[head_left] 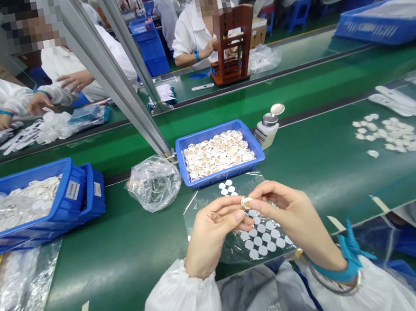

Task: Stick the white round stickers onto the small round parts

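A small round white piece [247,203] is pinched between the thumb and fingers of my right hand [288,212]. My left hand [215,232] is right beside it, thumb and fingers curled close together; whether it also grips the piece I cannot tell. Beneath both hands lies a clear plastic sheet [225,251] bearing rows of round white stickers [262,249], partly covered by my hands. Just beyond stands a blue tray [224,176] full of similar round pieces [218,153].
A crumpled clear bag [154,183] and a metal post flank the tray on the left, a bottle [267,131] on the right. Blue bins [74,195] stand far left. Loose white pieces [400,135] lie at right. Several people in white work beyond.
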The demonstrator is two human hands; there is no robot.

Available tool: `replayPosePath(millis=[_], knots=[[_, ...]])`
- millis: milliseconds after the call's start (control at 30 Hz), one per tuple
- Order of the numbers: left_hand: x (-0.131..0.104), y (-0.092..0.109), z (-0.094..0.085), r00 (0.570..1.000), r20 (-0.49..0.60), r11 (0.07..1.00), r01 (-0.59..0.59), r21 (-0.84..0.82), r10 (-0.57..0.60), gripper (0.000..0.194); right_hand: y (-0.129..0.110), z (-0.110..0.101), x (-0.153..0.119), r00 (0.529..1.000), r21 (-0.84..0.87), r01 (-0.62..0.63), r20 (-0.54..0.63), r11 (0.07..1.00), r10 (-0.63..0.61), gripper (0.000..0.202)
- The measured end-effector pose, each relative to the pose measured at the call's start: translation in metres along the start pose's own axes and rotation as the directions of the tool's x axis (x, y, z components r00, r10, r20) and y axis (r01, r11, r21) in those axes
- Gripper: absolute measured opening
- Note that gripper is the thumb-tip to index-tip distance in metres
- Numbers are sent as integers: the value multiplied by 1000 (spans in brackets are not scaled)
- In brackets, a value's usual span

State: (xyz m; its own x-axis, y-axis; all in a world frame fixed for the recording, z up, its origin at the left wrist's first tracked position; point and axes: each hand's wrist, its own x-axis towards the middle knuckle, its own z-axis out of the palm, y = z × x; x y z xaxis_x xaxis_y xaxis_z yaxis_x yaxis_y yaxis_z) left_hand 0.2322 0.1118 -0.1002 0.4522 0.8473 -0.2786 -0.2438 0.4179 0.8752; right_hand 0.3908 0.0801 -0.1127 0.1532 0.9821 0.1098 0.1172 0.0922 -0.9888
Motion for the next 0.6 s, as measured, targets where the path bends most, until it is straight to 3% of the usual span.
replayPosePath(millis=[133,267,400,600], knots=[[4,-17,12,977,-171,991,-130,-21,124,16,0,10,-4,987,219,-138,-53,966,153,20],[4,-21,14,949,-258,983,-176,45,182,12,1,14,-5,985,180,-150,-63,972,163,21],[3,-20,11,952,-229,979,-201,22,201,13,1,11,-4,982,182,-171,-52,968,183,20],[6,-28,10,989,-79,947,-145,-286,127,30,-1,14,-3,975,356,-213,11,910,223,21]])
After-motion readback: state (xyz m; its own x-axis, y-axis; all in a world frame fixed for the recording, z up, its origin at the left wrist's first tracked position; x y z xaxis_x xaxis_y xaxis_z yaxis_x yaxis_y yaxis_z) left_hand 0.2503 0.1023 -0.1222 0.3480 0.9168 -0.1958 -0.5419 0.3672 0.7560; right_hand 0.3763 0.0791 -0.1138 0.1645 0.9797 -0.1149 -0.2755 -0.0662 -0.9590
